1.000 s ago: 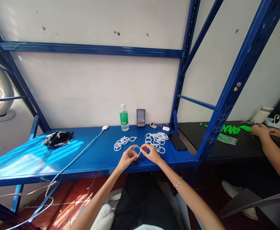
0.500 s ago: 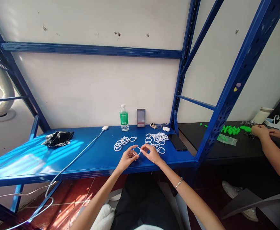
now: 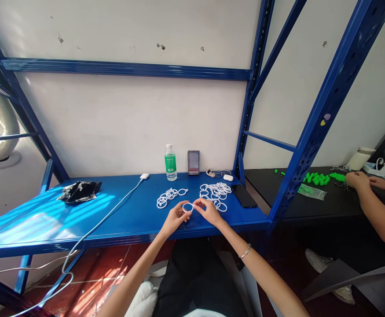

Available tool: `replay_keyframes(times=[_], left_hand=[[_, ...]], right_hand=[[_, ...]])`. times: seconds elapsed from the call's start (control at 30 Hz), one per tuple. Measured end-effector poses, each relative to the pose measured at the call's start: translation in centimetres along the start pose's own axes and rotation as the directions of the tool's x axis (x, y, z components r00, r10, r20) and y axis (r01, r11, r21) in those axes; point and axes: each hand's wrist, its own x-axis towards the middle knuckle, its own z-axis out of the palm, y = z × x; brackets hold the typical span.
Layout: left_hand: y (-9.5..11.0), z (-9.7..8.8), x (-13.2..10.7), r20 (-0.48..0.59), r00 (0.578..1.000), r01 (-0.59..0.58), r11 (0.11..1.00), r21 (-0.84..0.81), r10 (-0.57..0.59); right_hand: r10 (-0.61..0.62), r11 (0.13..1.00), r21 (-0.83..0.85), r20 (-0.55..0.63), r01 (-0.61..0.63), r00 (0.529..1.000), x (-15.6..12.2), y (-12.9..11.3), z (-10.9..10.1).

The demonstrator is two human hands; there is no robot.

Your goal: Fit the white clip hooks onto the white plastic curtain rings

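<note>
- While both hands meet over the front edge of the desk [image 3: 122, 224], just below the centre of the frame, one white ring [image 3: 188, 203] is held between them, raised and facing the viewer.
- Left hand [image 3: 178, 214]: thumb and fingers pinch the ring's left and lower side, the remaining fingers curled behind.
- Right hand [image 3: 208, 210]: thumb and forefinger pinch the ring's right side; whether the ring is open or closed at that point is too small to tell.
- Loose rings: a smaller group of rings [image 3: 167, 196] lies beyond the left hand, left of centre; a larger heap of rings [image 3: 216, 190] lies beyond the right hand, right of centre, near a dark phone [image 3: 244, 195].
- Step in hand (judgement): fine two-handed work at the right side of the single ring, the left hand seeming to steady it while the right manipulates.
- Requirement of the next move (judgement): a steady left grip and small, controlled pressure from the right fingertips, since so thin a ring could twist or slip.
</note>
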Motion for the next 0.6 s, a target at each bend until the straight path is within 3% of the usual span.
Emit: replay_keyframes(times=[0.33, 0.6], left_hand=[[0.09, 0.12, 0.11, -0.015, 1.0, -0.003, 0.999, 0.033, 0.004], [0.24, 0.17, -0.23, -0.013, 0.996, -0.082, 0.986, 0.142, 0.085]], right_hand=[[0.085, 0.978, 0.189, 0.053, -0.093, 0.995, -0.04, 0.27, -0.26], [0.129, 0.948, 0.283, 0.083, -0.148, 0.988, 0.08, 0.79, -0.19]])
